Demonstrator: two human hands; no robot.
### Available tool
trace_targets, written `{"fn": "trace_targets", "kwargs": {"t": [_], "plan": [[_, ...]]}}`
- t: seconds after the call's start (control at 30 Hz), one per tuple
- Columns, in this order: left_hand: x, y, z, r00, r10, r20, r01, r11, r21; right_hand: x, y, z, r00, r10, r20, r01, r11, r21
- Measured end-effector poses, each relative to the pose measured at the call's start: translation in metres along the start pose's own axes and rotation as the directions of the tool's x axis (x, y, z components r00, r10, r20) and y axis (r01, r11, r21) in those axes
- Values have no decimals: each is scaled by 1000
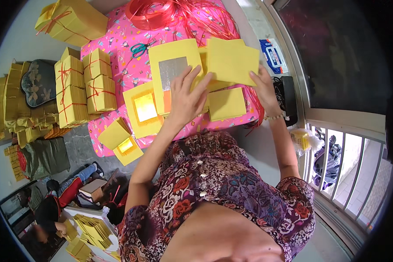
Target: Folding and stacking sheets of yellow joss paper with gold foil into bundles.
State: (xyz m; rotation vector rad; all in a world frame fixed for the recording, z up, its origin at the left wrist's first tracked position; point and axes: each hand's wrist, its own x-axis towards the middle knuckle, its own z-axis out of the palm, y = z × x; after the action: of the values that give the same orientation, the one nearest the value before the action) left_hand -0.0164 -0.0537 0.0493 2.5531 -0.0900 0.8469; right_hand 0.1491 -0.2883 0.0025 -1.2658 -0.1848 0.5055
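My right hand (264,88) pinches the right edge of a yellow paper sheet (233,63), thumb on top; whether it is one sheet or several I cannot tell. My left hand (187,97) is open, fingers spread over a larger yellow sheet with a silver square (172,72). One of its fingertips comes close to the left edge of the pinched paper; contact is unclear. Below the raised paper lies a small yellow stack (227,105). Left of my left hand rest yellow sheets with a gold square (145,108) and a smaller fanned bunch (118,135).
A pink patterned table cover (122,30) carries green-handled scissors (140,49), red plastic ribbon (146,15) and tied yellow bundles (72,94). A barred window (345,166) stands at the right. Another person (50,214) handles yellow paper at the lower left.
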Motion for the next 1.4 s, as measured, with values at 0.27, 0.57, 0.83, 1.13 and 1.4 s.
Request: {"fn": "trace_targets", "kwargs": {"t": [0.27, 0.57, 0.83, 1.13, 1.4], "plan": [[-62, -6, -10, 964, -264, -41, 262, 964, -52, -58, 70, -73, 962, 267, 61, -240, 929, -282], [-74, -8, -13, 948, -318, -24, 317, 947, -51, -64, 168, -90, 990, 132, 38, -103, 896, -433], [-85, -14, -12, 933, -358, -40, 353, 932, -83, -75, 135, -38, 969, 157, -190, -232, 329, -915], [-86, -25, -33, 939, -342, -44, 338, 938, -76, -59, 98, -20, 929, -327, 175, 223, 115, -968], [-99, -34, -46, 912, -409, 18, 409, 907, -102, -31, -3, 96, 840, -248, 483, 542, 420, -728]]}}
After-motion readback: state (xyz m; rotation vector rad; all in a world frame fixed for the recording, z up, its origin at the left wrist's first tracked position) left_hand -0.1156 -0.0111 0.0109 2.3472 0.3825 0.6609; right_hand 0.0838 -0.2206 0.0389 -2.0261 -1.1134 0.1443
